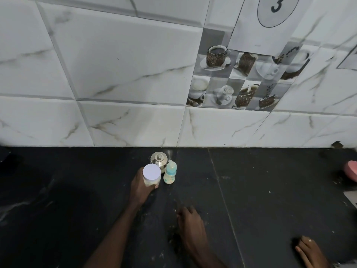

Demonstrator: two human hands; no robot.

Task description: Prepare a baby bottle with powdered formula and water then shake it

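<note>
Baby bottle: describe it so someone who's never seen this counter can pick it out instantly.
On the black stone counter, near the white marble-tile wall, three small containers cluster. The pale yellow baby bottle with the translucent blue cap is the rightmost, upright, untouched. The white-lidded clear jar beside it is gripped by the left hand; the shiny steel lidded pot sits behind.
</note>
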